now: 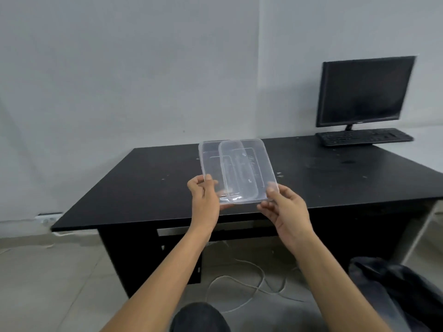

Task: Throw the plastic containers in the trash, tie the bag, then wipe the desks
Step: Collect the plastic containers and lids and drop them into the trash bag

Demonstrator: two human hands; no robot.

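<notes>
Plastic containers (239, 168), empty, overlapping, above desk (119, 188)

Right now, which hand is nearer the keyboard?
Right. The right hand holds the containers below-left of the keyboard; the left hand holds them farther left.

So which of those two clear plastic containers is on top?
The right container, pinched by the right hand: its rounded edge runs unbroken across the left container, which sticks out beneath it by the left hand.

keyboard (364, 136) before monitor (364, 91), on desk (148, 188)
</notes>
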